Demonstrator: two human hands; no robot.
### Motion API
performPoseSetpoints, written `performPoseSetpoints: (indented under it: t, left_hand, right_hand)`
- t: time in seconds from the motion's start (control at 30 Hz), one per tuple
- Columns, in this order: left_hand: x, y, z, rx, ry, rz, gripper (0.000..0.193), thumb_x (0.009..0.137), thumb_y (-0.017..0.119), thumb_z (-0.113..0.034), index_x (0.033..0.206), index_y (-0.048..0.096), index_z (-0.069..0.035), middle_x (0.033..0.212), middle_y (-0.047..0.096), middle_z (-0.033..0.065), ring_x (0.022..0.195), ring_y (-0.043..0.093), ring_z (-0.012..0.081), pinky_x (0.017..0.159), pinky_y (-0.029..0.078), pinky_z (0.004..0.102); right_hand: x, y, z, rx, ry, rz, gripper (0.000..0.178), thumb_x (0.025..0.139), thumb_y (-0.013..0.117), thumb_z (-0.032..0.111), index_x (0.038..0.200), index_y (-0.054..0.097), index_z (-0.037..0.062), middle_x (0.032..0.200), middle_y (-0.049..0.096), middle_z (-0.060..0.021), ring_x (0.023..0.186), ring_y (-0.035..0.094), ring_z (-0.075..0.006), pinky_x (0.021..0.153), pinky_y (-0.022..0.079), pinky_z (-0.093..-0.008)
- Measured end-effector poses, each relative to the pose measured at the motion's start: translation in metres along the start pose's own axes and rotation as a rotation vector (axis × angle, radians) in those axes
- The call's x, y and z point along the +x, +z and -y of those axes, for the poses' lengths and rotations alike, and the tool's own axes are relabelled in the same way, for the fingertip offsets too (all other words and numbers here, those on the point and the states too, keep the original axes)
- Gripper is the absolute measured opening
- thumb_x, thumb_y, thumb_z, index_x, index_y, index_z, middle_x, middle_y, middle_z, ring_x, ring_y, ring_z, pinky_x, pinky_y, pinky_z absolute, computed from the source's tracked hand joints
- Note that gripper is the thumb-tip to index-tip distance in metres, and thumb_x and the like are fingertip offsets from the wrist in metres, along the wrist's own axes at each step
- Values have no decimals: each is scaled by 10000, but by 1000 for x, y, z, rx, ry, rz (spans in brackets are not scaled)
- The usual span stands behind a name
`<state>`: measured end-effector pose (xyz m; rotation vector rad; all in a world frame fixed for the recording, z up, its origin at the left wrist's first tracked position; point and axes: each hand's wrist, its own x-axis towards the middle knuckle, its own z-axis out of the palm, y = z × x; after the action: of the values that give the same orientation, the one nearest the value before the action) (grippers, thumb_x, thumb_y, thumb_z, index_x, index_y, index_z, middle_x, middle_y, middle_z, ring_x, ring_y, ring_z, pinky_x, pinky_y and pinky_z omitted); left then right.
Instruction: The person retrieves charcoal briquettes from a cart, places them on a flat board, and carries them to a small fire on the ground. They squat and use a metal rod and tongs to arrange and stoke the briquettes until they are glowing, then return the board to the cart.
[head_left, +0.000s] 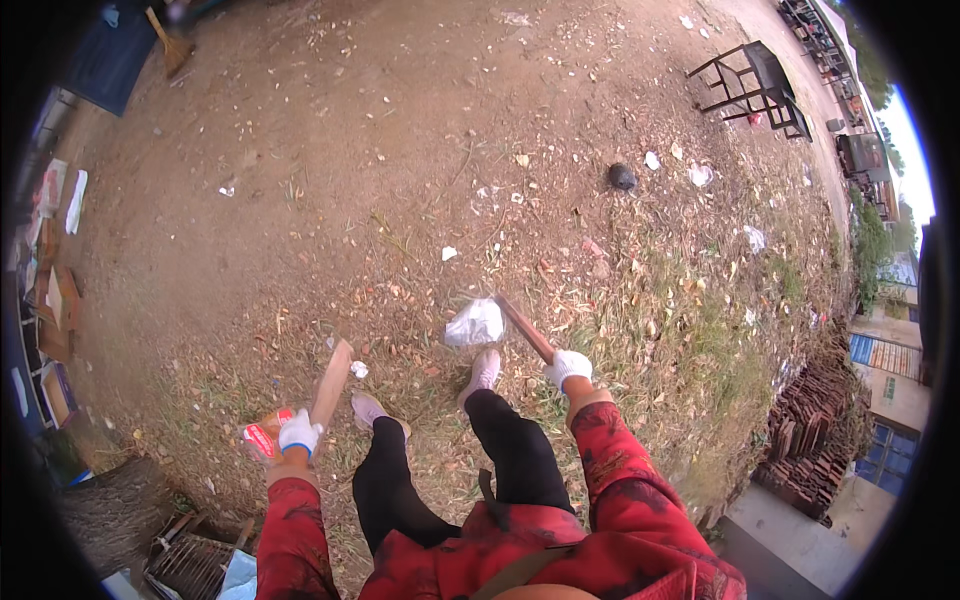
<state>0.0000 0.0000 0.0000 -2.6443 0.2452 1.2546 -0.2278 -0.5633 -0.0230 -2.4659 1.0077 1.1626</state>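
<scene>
White gloves cover both of my hands. My left hand (299, 433) is closed round the lower end of a flat, light wooden slat (331, 385). Against that hand's outer side is a crumpled plastic wrapper (262, 438), clear with red and orange; whether the fingers also grip it I cannot tell. My right hand (568, 368) grips a reddish-brown wooden stick (527, 331) that slants forward and left. The stick's far end meets the edge of a crumpled white plastic bag (474, 324), just ahead of my right shoe (484, 371).
Dry leaves and white scraps litter the dirt ground. A dark round object (622, 177) lies ahead, and a wooden stool (757, 88) stands far right. Stacked tiles (812, 437) are at right, cardboard boxes (58, 305) at left, a broom (172, 50) far left, a tree trunk (118, 512) near left.
</scene>
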Motion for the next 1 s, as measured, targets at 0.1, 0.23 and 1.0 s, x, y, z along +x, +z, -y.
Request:
performPoseSetpoints:
  t: [0.1, 0.23, 1.0]
  left_hand:
    - [-85, -14, 5, 91, -30, 40, 456, 794, 708, -415, 1067, 622, -60, 1013, 692, 218, 973, 672, 381, 841, 534, 495]
    - [-181, -31, 18, 65, -162, 297, 617, 749, 734, -462, 1204, 626, -59, 1183, 652, 221, 1096, 638, 371, 938, 511, 462]
    - [-74, -224, -514, 560, 415, 38, 524, 779, 686, -418, 1096, 604, -9, 1115, 649, 285, 1093, 616, 433, 942, 492, 494]
  right_hand:
    - [-76, -6, -101, 25, 211, 142, 497, 765, 673, 518, 1052, 730, 117, 1005, 718, -173, 946, 697, -336, 830, 552, -438]
    - [-195, 12, -213, 165, 435, 249, 523, 738, 705, 523, 1105, 725, 151, 1079, 711, -148, 1004, 690, -322, 854, 549, -408]
    - [-347, 179, -302, 1109, 677, 651, 493, 759, 718, 384, 1175, 695, 122, 1206, 668, -146, 1138, 636, -316, 952, 498, -433]
